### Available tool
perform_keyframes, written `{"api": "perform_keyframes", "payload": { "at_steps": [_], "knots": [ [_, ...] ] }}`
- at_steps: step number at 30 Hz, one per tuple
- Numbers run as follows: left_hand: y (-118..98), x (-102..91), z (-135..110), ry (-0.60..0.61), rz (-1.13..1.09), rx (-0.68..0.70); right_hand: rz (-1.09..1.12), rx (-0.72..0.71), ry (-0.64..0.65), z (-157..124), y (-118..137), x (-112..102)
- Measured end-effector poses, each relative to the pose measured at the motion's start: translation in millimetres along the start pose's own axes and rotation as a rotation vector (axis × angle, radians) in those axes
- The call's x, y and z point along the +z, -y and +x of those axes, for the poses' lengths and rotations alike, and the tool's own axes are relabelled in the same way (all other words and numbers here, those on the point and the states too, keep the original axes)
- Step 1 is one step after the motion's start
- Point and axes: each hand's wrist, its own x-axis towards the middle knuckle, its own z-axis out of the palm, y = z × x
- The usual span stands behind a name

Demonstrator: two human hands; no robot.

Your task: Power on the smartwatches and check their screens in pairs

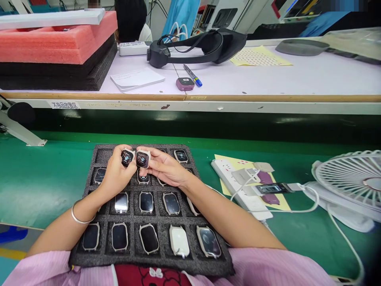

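Note:
My left hand (118, 171) is closed around a smartwatch body (127, 157) without a strap, its screen lit. Right beside it, my right hand (162, 165) grips a second smartwatch (143, 158), also lit and facing me. Both are held above the far part of a dark grey foam tray (133, 260). Strapless watches fill many of its pockets, among them a dark-screened watch (149, 238) in the near row and one lying with its white back up (179, 241). My hands and forearms hide some pockets.
To the right lie a white power strip (235, 186), a USB meter (274, 188) with a white cable, and a white fan (351, 182). A raised shelf (268, 87) behind carries stacked foam (59, 47), a black headset (196, 47), a pen (193, 75) and a notepad (137, 79).

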Motion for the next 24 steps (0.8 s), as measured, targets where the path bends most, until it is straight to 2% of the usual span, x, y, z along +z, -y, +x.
{"api": "perform_keyframes", "payload": {
  "at_steps": [24],
  "knots": [
    [-0.9,-0.4,-0.4,0.007,0.004,-0.01,-0.044,-0.015,0.01,-1.4,-0.6,-0.5]
  ]
}}
